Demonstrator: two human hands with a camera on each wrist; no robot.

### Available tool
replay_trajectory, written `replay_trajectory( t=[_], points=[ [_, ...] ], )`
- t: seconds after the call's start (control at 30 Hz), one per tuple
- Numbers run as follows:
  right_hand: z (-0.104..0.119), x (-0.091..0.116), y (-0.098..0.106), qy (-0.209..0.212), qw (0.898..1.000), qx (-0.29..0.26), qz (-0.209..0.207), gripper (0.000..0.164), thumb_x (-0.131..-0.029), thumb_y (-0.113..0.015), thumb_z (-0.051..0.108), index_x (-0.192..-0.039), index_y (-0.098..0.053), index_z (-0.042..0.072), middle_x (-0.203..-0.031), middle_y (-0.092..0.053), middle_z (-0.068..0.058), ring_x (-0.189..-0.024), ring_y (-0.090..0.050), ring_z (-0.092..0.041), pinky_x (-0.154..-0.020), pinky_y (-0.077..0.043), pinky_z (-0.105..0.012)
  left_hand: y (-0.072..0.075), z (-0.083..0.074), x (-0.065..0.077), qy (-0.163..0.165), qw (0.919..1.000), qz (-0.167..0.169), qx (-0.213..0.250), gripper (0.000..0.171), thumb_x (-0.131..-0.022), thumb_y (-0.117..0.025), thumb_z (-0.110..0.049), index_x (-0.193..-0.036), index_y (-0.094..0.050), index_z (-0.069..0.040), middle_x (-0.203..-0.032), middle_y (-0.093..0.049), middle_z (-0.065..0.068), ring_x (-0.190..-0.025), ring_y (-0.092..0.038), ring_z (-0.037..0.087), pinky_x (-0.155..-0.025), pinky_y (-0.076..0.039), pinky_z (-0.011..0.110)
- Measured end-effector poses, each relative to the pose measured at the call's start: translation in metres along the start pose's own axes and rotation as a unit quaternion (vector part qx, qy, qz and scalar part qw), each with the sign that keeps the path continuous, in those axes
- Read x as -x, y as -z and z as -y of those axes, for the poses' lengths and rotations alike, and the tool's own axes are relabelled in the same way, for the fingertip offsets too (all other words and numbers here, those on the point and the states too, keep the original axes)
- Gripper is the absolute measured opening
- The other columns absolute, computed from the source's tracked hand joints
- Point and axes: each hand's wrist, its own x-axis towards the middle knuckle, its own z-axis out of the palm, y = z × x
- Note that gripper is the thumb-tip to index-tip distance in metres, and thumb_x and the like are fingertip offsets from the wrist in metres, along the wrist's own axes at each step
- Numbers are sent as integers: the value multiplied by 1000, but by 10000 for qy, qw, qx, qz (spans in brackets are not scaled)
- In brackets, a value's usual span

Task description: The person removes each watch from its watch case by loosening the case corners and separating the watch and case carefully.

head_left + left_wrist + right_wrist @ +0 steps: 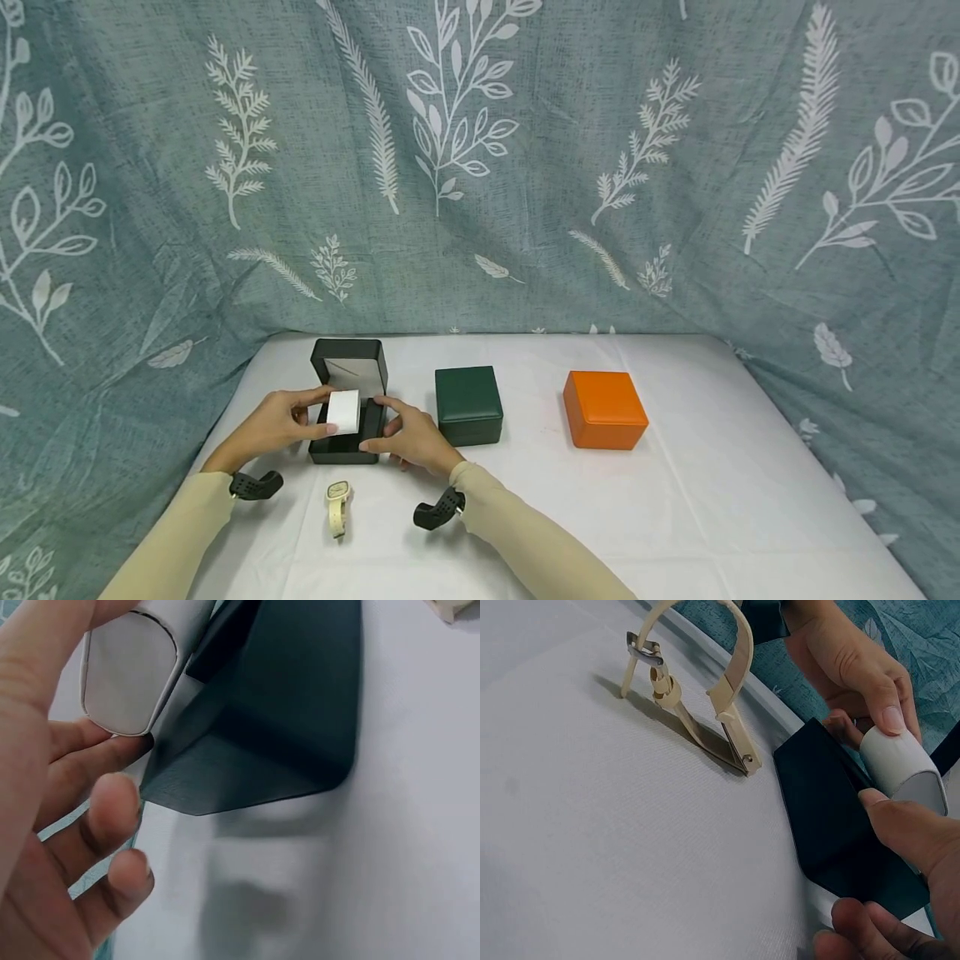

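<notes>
My left hand [277, 423] pinches a white watch pillow [344, 413] between thumb and fingers, over the left part of a black watch box [343, 452]. The box stands with its lid [348, 362] raised, showing a pale lining. At the box's right side, my right hand [420, 437] grips it, thumb at the front rim and a finger farther back. In the right wrist view the pillow [900, 759] tilts above the box wall [817, 802]. A wristwatch with a cream strap [337, 508] lies in front of the box, its strap buckled into a loop [739, 660].
A closed dark green box [468, 404] stands just right of my right hand. Farther right is a closed orange box [606, 408]. All rest on a white-covered table [720, 500], with a leaf-patterned grey-green curtain [525, 275] behind. Each wrist wears a black camera mount.
</notes>
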Motion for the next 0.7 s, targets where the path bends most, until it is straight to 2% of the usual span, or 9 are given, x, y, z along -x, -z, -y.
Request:
replay_trajectory(
  t=[0.2,0.47,0.7],
  points=[
    [0,0,-1,-38,10000,-36,-13,81,-83,-89,31,-154,-49,31,-101,-62,-3,-61,-62,-17,-53,-51,-32,-4,0,-1,-37,9998,23,-168,81,-84,-85,-47,-148,-56,-5,-67,-54,-2,-53,-42,11,-48,-36,26],
    [0,1,-2,1,10000,-59,-5,81,-84,-89,30,-154,-48,30,-100,-61,-3,-60,-61,-17,-54,-52,-32,-5,5,-2,12,9996,44,-281,82,-83,-84,-50,-149,-56,-9,-75,-57,1,-53,-39,10,-49,-37,27],
    [1,2,0,55,10000,-33,12,81,-84,-88,30,-155,-48,29,-101,-61,-4,-60,-60,-17,-54,-52,-32,-5,10,-4,-162,9992,-55,-368,80,-82,-85,-51,-147,-59,-12,-73,-52,-1,-57,-39,11,-50,-36,27]
  ],
)
